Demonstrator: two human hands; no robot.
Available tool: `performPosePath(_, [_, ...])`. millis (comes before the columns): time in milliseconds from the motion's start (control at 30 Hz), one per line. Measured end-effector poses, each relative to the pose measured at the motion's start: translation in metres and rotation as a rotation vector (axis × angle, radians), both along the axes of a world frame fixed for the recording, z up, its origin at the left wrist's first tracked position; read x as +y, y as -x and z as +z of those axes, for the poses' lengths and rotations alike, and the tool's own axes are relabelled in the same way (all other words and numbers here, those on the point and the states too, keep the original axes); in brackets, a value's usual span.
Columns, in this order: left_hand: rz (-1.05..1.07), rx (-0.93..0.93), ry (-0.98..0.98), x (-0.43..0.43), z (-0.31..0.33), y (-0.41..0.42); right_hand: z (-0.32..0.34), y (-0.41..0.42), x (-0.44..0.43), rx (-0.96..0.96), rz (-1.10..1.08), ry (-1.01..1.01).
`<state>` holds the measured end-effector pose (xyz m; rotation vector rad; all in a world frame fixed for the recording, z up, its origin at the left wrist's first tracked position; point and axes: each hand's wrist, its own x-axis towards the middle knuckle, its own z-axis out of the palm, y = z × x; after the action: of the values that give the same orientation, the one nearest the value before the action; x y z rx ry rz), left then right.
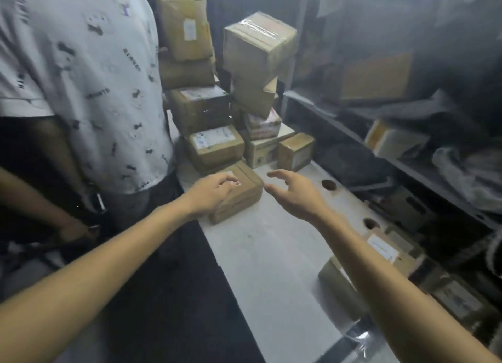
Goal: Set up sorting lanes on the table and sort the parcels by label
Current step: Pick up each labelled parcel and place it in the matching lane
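Observation:
A flat brown parcel (243, 192) lies on the white table (271, 254), near its left edge. My left hand (212, 192) rests on top of this parcel, fingers curled over its label. My right hand (294, 192) hovers open just to the right of the parcel, fingers spread, touching nothing. Behind them a stack of several brown cardboard parcels (214, 145) with white labels rises at the table's far end, topped by a taped box (258, 44).
Another person in a white patterned shirt (81, 77) stands close on the left. Metal shelves (394, 158) with more parcels and bags run along the right. Two labelled parcels (385, 254) sit at the table's right edge. The table has round holes (328, 184).

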<state>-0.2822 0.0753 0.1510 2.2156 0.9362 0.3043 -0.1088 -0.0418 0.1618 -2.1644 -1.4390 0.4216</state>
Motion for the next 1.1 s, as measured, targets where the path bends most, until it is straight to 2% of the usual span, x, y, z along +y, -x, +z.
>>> performPosePath(133, [0.061, -0.009, 0.074, 0.045, -0.019, 0.014, -0.012, 0.005, 0.055, -0.003, 0.068, 0.035])
performPosePath(333, [0.073, 0.05, 0.138, 0.12, -0.063, -0.018, -0.064, -0.033, 0.131, 0.073, 0.07, 0.134])
performPosePath(533, [0.047, 0.22, 0.168, 0.198, -0.132, -0.076, -0.154, -0.08, 0.2, 0.166, -0.11, 0.325])
performPosePath(633, [-0.008, 0.315, 0.116, 0.223, -0.168, -0.09, -0.196, -0.082, 0.215, 0.366, -0.218, 0.398])
performPosePath(833, [-0.026, 0.345, 0.002, 0.24, -0.191, -0.099, -0.227, -0.087, 0.227, 0.589, -0.351, 0.256])
performPosePath(1000, [0.024, 0.303, 0.128, 0.245, -0.182, -0.103, -0.226, -0.08, 0.225, 0.753, -0.473, 0.149])
performPosePath(1100, [0.021, 0.264, 0.242, 0.245, -0.176, -0.104, -0.226, -0.079, 0.219, 0.728, -0.575, 0.034])
